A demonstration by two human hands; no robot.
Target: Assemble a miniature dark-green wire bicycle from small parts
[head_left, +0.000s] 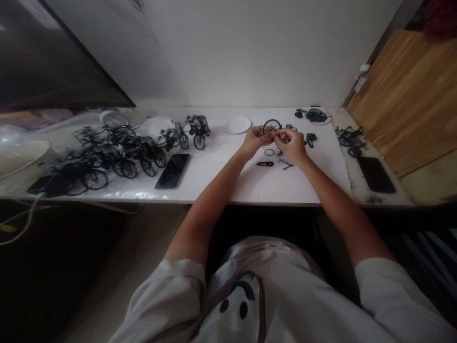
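Observation:
Over the white board, both my hands meet at a small black spoked wheel [272,126] of a miniature bicycle. My left hand [254,141] is closed, pinching the wheel's lower left edge. Close against it, my right hand [292,144] is pinched at the wheel's lower right; whatever lies between its fingertips is too small to make out. Just below the hands lie a thin black ring [269,152], a flat black part [264,164] and a small dark frame piece [286,164]. A dark green part [311,139] rests right of my right hand.
Several assembled miniature bicycles [121,155] crowd the left side beside a phone [173,171]. A white plate [238,125] stands near the wall; another plate [323,121] at back right bears black parts. Farther right are more parts [350,137] and a dark phone [376,175].

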